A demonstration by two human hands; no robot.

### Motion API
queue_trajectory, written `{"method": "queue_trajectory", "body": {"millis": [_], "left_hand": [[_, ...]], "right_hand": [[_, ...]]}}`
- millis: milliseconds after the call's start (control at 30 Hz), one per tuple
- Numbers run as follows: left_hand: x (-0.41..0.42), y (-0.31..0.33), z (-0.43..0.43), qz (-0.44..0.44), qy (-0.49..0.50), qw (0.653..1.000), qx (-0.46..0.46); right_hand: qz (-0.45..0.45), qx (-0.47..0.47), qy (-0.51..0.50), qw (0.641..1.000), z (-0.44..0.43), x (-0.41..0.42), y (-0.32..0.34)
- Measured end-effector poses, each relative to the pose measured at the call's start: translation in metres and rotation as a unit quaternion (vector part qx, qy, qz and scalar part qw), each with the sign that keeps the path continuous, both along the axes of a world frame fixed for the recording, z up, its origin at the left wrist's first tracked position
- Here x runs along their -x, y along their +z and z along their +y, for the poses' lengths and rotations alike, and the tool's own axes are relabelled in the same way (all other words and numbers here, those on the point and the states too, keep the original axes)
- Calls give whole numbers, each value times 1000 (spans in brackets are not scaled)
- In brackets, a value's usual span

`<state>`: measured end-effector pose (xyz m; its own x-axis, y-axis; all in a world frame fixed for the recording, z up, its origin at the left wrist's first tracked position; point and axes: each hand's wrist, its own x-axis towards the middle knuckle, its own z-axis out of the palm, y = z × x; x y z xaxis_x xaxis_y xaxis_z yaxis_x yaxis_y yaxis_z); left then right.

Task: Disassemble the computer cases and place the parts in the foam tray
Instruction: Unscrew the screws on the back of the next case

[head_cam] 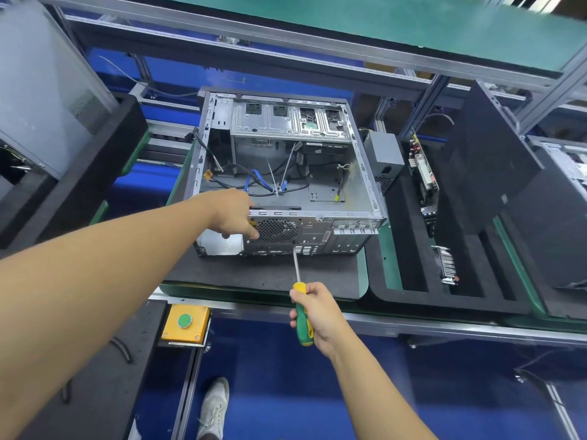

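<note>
The person is working on the rear wall of the case (320, 231), which is lying open on its side on a dark pad, with the foam tray (413, 293) just beside it on the right. The right hand (317, 315) is gripping the screwdriver (301, 312) firmly by its handle and is aiming the tip at the rear wall just below the grille (276, 230). The left hand (232, 214) is clasping the rear rim, thumb outside by the grille; its other fingers are hidden behind the rim. The step looks like freeing the fan (276, 208) behind the grille. Next, the tip is needing to seat squarely in a screw while the left hand is steadying the case. The tray is already holding a power supply (382, 154) and a board (424, 173).
</note>
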<state>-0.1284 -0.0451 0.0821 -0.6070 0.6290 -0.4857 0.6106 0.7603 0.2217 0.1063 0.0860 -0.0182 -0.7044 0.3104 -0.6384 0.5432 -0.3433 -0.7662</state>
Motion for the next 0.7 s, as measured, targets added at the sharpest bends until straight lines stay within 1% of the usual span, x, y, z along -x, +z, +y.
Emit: {"method": "queue_trajectory", "body": {"millis": [400, 500, 567, 633, 667, 700], "left_hand": [[0, 1, 2, -1, -5, 1000, 8], [0, 2, 2, -17, 0, 1000, 7], [0, 3, 2, -62, 6, 998, -11], [2, 12, 4, -152, 24, 987, -38], [4, 18, 8, -184, 25, 982, -40], [4, 24, 15, -196, 17, 980, -38]], "right_hand": [[-2, -8, 2, 1000, 3, 0, -2], [-1, -10, -1, 1000, 3, -3, -2], [3, -9, -1, 1000, 5, -3, 0], [5, -8, 2, 1000, 8, -2, 2], [5, -8, 4, 1000, 9, -1, 3], [5, -7, 4, 1000, 9, -1, 3]]}}
